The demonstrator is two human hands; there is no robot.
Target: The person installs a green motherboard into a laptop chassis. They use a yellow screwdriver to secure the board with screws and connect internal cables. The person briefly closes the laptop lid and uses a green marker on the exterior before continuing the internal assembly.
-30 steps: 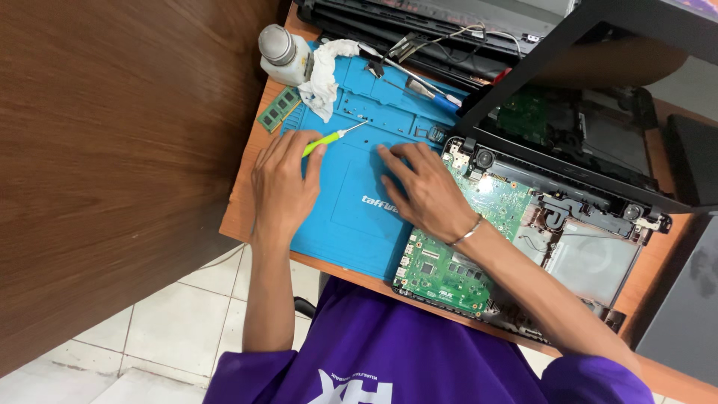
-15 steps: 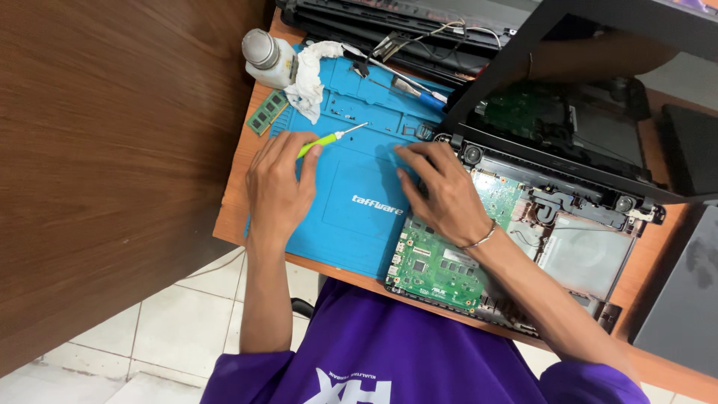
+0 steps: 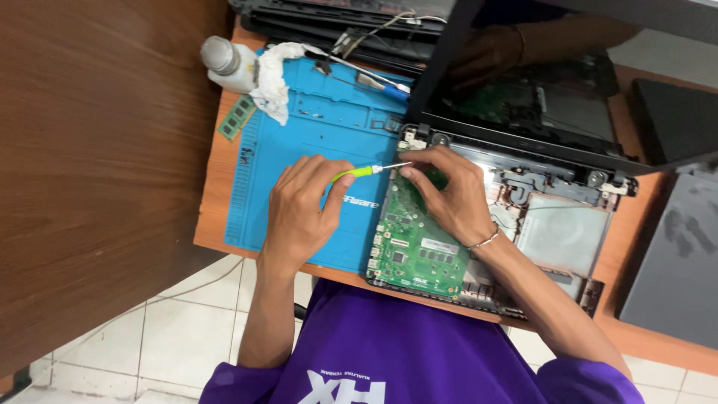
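A wooden tabletop (image 3: 217, 217) carries a blue work mat (image 3: 314, 142) at its left. On the mat the left hand (image 3: 299, 213) pinches a green screwdriver (image 3: 360, 171), whose long axis runs toward three o'clock, tip meeting the right hand (image 3: 449, 198), fingers curled and pressed on the green circuit board (image 3: 411, 247) in the opened laptop (image 3: 553, 232).

screwdriver tip: hidden under the right hand (image 3: 449, 198) fingers
screwdriver (image 3: 365, 171) handle: mostly covered by the left hand (image 3: 299, 213)
laptop lid (image 3: 523, 90): cut off by the top edge
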